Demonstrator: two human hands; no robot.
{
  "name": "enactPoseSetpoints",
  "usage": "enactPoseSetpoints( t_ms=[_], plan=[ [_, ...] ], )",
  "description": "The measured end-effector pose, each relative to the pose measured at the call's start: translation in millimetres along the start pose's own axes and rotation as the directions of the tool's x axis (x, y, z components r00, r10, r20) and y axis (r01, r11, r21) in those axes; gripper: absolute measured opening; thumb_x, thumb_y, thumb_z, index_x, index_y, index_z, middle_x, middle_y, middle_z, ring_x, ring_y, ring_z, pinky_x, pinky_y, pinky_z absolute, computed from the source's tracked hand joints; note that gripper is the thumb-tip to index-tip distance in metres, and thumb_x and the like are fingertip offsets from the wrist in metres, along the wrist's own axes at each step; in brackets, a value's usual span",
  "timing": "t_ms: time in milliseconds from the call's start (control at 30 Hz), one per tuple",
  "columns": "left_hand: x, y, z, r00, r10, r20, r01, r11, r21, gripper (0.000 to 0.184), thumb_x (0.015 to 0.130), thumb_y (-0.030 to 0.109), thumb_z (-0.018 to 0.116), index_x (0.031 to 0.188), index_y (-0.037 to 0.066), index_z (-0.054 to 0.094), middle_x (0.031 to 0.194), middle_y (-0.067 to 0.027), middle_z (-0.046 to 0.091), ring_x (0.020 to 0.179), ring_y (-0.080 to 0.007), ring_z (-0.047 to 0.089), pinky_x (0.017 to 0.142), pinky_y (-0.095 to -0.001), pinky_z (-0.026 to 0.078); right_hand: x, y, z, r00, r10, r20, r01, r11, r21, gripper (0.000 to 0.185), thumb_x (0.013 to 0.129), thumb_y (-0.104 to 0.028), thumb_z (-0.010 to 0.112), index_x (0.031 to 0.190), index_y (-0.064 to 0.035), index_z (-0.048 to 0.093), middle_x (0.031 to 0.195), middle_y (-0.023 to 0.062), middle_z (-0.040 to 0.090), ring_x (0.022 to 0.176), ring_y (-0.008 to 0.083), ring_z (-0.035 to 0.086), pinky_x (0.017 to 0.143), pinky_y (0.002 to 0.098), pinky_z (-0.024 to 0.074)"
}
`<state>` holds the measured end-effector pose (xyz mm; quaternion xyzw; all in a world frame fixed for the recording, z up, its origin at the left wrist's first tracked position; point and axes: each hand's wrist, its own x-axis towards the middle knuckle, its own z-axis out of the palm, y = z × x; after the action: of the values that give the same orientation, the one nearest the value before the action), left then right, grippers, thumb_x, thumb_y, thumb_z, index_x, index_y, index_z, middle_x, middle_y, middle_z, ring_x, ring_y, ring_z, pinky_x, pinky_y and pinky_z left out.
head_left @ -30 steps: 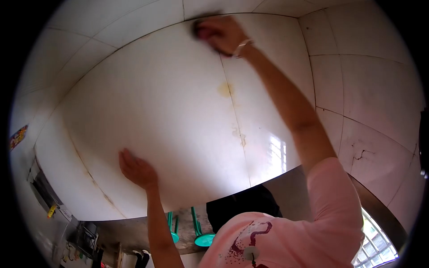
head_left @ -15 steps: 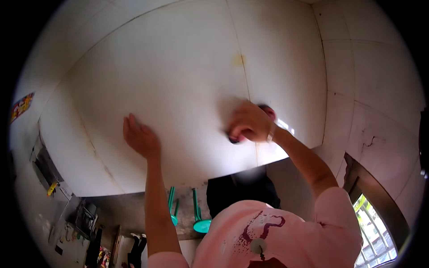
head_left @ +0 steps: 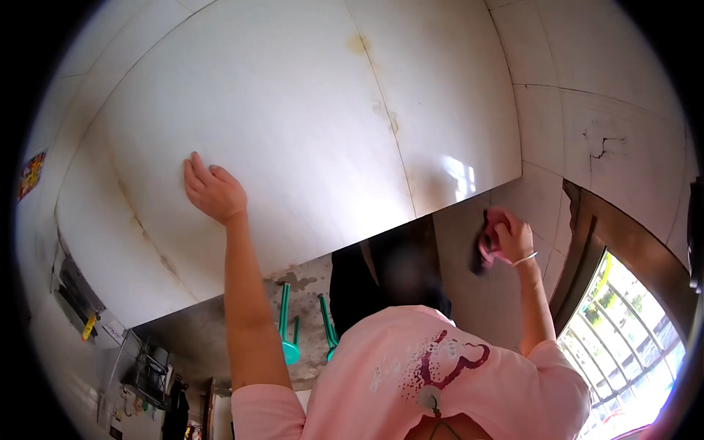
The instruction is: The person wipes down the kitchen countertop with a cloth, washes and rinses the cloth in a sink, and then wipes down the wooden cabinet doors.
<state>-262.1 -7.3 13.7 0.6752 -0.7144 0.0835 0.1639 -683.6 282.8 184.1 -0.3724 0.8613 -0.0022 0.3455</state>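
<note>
My left hand (head_left: 215, 192) rests on the white tabletop (head_left: 293, 147), fingers stretched out and holding nothing. Off the right end of the table's near edge, my right hand (head_left: 518, 236) is closed around a bunched pink and dark cloth (head_left: 490, 243). The cloth hangs in the air beside the edge, apart from the surface. A yellowish stain (head_left: 358, 45) and brown marks (head_left: 389, 116) show along a seam of the tabletop. Part of the cloth is hidden inside my fingers.
Green stools (head_left: 290, 350) stand on the floor below the table's near edge. Tiled wall (head_left: 587, 132) borders the table on the right, with a barred window (head_left: 623, 345) at lower right. Dark equipment (head_left: 150, 370) sits at lower left.
My right hand has carried the cloth off the tabletop, toward me and to the right, past the edge. My left hand stays on the table. The camera view has shifted.
</note>
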Motion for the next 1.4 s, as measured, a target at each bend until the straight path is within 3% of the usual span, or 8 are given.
enactPoseSetpoints(
  t_ms=[133,233,400,867,1000,1133,1333,1400],
  plan=[
    [4.3,-0.5,5.5,1.0,-0.012,-0.004,0.012,1.0,-0.01,0.038,0.09,0.015,0.047,0.128,0.008,0.051,0.135,-0.0116,0.047,0.12,-0.0296,0.046,0.1,-0.0427,0.038,17.5,-84.5,29.6,0.685,-0.69,-0.235,0.709,0.705,-0.004,0.037,0.073,-0.01,0.062,0.109,-0.0133,0.065,0.11,0.0094,0.065,0.096,0.028,0.062,0.086,0.0404,0.0481],
    [5.1,-0.5,4.8,0.998,-0.045,0.032,0.046,0.999,-0.016,0.038,0.092,0.016,0.046,0.129,0.008,0.052,0.134,-0.0103,0.048,0.121,-0.0291,0.045,0.101,-0.0413,0.037,42.8,-120.9,81.6,0.665,-0.719,0.2,0.746,0.637,-0.194,0.05,0.082,-0.043,0.063,0.129,-0.0277,0.055,0.151,0.0052,0.029,0.14,0.0267,0.025,0.113,0.0576,0.0135],
    [9.2,3.5,7.2,0.999,-0.034,0.035,0.035,0.998,-0.044,0.038,0.091,0.015,0.046,0.128,0.009,0.052,0.133,-0.0118,0.048,0.12,-0.0309,0.046,0.1,-0.042,0.037,146.7,-138.5,121.9,0.386,-0.921,-0.051,0.801,0.362,-0.476,0.045,0.084,-0.035,0.058,0.128,-0.0284,0.053,0.145,0.004,0.038,0.132,0.0276,0.036,0.107,0.0584,0.0265],
    [5.8,-1.4,3.6,1.0,-0.024,-0.004,0.024,0.998,-0.062,0.038,0.092,0.016,0.046,0.128,0.009,0.052,0.133,-0.0131,0.049,0.121,-0.0306,0.046,0.101,-0.0421,0.037,130.7,95.5,72.5,0.747,-0.07,-0.661,-0.228,0.907,-0.354,0.042,0.096,-0.032,0.044,0.132,-0.0102,0.048,0.137,0.0162,0.045,0.123,0.0389,0.042,0.103,0.0471,0.0348],
    [4.7,-3.3,3.9,1.0,-0.029,-0.003,0.029,0.998,-0.051,0.039,0.091,0.016,0.047,0.129,0.008,0.051,0.133,-0.0133,0.048,0.122,-0.0309,0.045,0.102,-0.0431,0.035,23.5,207.8,87.8,0.802,0.515,0.302,-0.393,0.837,-0.382,0.055,0.096,-0.048,0.034,0.127,-0.0069,0.052,0.129,0.0222,0.051,0.119,0.0414,0.048,0.1,0.0452,0.0382],
    [7.6,-3.5,2.8,1.0,-0.013,-0.02,0.013,0.999,-0.033,0.041,0.088,0.014,0.048,0.128,0.008,0.05,0.133,-0.0141,0.048,0.122,-0.0319,0.045,0.101,-0.0451,0.036,11.4,123.2,38.7,0.785,0.537,-0.309,-0.525,0.841,0.13,0.05,0.094,-0.042,0.047,0.127,-0.0057,0.049,0.125,0.0247,0.053,0.114,0.0386,0.053,0.098,0.0419,0.0408],
    [6.5,-11.8,12.3,1.0,-0.02,-0.019,0.019,1.0,-0.004,0.04,0.085,0.011,0.051,0.124,0.005,0.053,0.128,-0.0154,0.052,0.12,-0.0328,0.047,0.103,-0.0466,0.036,99.1,-118.2,45.7,0.785,-0.562,-0.26,0.577,0.511,0.638,0.055,0.087,-0.03,0.064,0.136,-0.0106,0.045,0.139,0.0162,0.042,0.125,0.0298,0.045,0.105,0.043,0.0339],
    [3.7,-35.3,17.9,0.995,-0.091,-0.044,0.089,0.995,-0.039,0.036,0.085,0.009,0.048,0.119,0.0,0.055,0.12,-0.0169,0.058,0.118,-0.0326,0.05,0.104,-0.0464,0.036,140.7,-189.1,73.2,0.376,-0.926,-0.036,0.875,0.368,-0.315,0.056,0.089,-0.036,0.059,0.138,-0.0121,0.045,0.148,0.0117,0.033,0.133,0.0295,0.038,0.109,0.0495,0.0288]
  ],
)
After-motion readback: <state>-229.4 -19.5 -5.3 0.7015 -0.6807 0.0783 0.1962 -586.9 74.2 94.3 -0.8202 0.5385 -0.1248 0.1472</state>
